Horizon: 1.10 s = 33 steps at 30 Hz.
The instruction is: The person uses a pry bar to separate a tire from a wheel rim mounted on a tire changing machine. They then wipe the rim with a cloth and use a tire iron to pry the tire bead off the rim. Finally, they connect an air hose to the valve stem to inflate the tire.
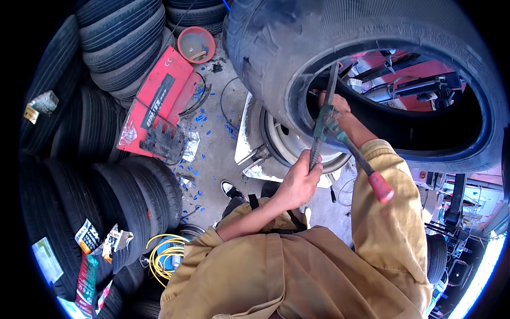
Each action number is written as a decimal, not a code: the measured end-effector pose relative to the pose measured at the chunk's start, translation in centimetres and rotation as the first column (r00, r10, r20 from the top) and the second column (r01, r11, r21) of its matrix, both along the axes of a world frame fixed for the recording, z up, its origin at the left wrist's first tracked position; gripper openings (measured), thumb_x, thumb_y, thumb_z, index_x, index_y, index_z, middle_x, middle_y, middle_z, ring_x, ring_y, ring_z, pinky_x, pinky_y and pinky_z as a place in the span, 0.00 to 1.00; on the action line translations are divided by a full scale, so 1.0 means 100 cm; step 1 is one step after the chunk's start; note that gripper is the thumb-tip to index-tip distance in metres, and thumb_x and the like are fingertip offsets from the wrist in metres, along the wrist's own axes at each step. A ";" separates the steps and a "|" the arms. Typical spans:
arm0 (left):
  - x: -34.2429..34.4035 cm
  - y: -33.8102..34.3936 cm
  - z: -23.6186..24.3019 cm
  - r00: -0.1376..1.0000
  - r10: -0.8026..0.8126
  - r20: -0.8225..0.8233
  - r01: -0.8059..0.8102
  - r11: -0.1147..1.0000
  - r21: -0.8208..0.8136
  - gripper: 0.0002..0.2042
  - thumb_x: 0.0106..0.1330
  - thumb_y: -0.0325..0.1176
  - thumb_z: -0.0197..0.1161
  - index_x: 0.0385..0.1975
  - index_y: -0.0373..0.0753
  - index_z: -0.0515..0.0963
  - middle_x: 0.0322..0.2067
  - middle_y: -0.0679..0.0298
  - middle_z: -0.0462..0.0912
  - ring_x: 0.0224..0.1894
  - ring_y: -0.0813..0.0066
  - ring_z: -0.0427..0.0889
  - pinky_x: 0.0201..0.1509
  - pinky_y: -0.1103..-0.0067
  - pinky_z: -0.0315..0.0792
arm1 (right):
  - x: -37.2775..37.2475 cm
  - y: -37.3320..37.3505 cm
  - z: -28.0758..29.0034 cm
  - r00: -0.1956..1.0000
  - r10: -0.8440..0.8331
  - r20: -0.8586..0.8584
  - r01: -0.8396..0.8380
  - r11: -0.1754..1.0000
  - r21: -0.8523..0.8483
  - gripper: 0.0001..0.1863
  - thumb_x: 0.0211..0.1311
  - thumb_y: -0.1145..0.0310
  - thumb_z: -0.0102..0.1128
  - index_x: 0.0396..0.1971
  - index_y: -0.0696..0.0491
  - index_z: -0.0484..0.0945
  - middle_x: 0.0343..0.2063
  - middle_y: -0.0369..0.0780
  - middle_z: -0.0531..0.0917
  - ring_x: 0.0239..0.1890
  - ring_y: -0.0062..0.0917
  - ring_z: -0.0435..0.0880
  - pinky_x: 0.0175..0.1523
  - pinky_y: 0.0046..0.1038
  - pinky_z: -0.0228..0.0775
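A manual tyre spreader [325, 118], with a toothed bar, a green ratchet body and a lever ending in a red grip [381, 187], stands against a large black tyre [276, 58]. Its upper bar end reaches into the tyre's opening. My left hand [298, 186] is closed around the lower part of the bar. Behind the green body, my right hand [340, 103] reaches inside the tyre opening beside the bead. The spreader and the tyre's shadow partly hide its fingers, so what they hold cannot be made out.
Below the tyre is a wheel rim [279, 139] on a white-edged machine. Tyre stacks [122, 48] line the left side. A red panel [164, 101], a red bucket [196, 44] and blue scraps lie on the floor. A yellow hose [162, 260] coils near my left side.
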<state>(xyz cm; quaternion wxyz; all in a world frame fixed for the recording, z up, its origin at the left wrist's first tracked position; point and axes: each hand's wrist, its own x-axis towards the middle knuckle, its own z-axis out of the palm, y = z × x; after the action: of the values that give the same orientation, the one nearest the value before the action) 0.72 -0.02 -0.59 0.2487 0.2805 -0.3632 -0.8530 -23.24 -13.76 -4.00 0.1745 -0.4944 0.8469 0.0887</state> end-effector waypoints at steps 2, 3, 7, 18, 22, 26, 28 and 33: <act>0.003 -0.002 0.003 1.000 -0.003 0.011 0.002 0.998 0.056 0.06 0.79 0.33 0.49 0.49 0.40 0.63 0.18 0.69 0.66 0.13 0.82 0.62 0.11 0.79 0.56 | 0.000 0.002 0.009 0.995 0.096 -0.006 -0.095 0.990 0.100 0.18 0.62 0.61 0.53 0.47 0.51 0.84 0.48 0.51 0.85 0.54 0.49 0.83 0.57 0.45 0.76; 0.001 -0.004 0.007 1.000 -0.015 0.005 0.015 0.997 0.078 0.06 0.78 0.33 0.49 0.49 0.41 0.63 0.19 0.69 0.66 0.13 0.82 0.62 0.12 0.79 0.56 | -0.010 0.008 0.013 0.988 0.152 -0.040 -0.145 0.981 0.126 0.19 0.63 0.60 0.54 0.48 0.51 0.84 0.49 0.51 0.85 0.54 0.49 0.83 0.57 0.44 0.76; -0.007 -0.001 0.013 0.999 -0.041 -0.015 0.042 0.993 0.113 0.07 0.78 0.33 0.49 0.49 0.41 0.63 0.21 0.69 0.67 0.13 0.82 0.63 0.12 0.80 0.57 | -0.022 0.025 0.020 0.979 0.128 -0.158 -0.110 0.987 0.114 0.20 0.63 0.58 0.58 0.48 0.54 0.84 0.49 0.52 0.85 0.54 0.48 0.84 0.58 0.44 0.77; -0.004 0.000 0.010 0.999 -0.012 -0.047 0.019 0.987 0.161 0.06 0.78 0.32 0.49 0.49 0.41 0.63 0.20 0.69 0.65 0.12 0.83 0.61 0.12 0.79 0.55 | -0.038 0.023 -0.006 0.991 0.083 -0.105 -0.071 0.992 0.108 0.18 0.61 0.62 0.58 0.48 0.52 0.84 0.48 0.52 0.85 0.56 0.45 0.83 0.59 0.41 0.75; -0.001 0.000 0.005 0.999 0.049 -0.019 -0.045 0.983 0.177 0.06 0.78 0.33 0.50 0.48 0.42 0.64 0.21 0.69 0.66 0.12 0.83 0.61 0.12 0.80 0.56 | 0.015 -0.028 -0.013 0.996 -0.040 0.084 0.043 0.999 -0.032 0.17 0.60 0.64 0.59 0.46 0.55 0.84 0.47 0.54 0.85 0.54 0.46 0.84 0.58 0.41 0.76; -0.006 -0.003 0.013 0.998 -0.014 -0.061 0.024 0.983 0.181 0.06 0.78 0.33 0.50 0.47 0.42 0.63 0.21 0.68 0.66 0.13 0.83 0.61 0.12 0.80 0.56 | -0.044 0.019 0.012 0.960 0.224 -0.170 -0.192 0.963 0.189 0.17 0.61 0.61 0.61 0.45 0.55 0.86 0.49 0.50 0.85 0.53 0.46 0.85 0.57 0.43 0.78; -0.004 0.000 0.007 0.993 -0.029 -0.117 0.050 0.982 0.182 0.06 0.78 0.33 0.50 0.48 0.42 0.63 0.22 0.68 0.67 0.13 0.83 0.62 0.12 0.80 0.56 | -0.043 0.019 0.007 0.968 0.193 -0.159 -0.153 0.961 0.230 0.20 0.65 0.58 0.57 0.47 0.56 0.85 0.51 0.51 0.84 0.56 0.46 0.83 0.60 0.44 0.75; -0.003 0.002 0.008 0.997 0.014 -0.074 0.001 0.980 0.198 0.05 0.78 0.32 0.49 0.48 0.42 0.63 0.21 0.69 0.66 0.13 0.83 0.62 0.12 0.80 0.56 | -0.012 -0.004 -0.001 0.981 0.191 -0.042 -0.183 0.972 0.144 0.19 0.65 0.56 0.57 0.49 0.50 0.85 0.50 0.51 0.84 0.55 0.48 0.83 0.58 0.43 0.76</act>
<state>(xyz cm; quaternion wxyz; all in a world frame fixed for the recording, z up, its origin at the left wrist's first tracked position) 0.42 0.13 0.23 0.2359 0.2727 -0.2661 -0.8939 -24.40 -14.20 -4.08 0.1756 -0.5561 0.7928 0.1774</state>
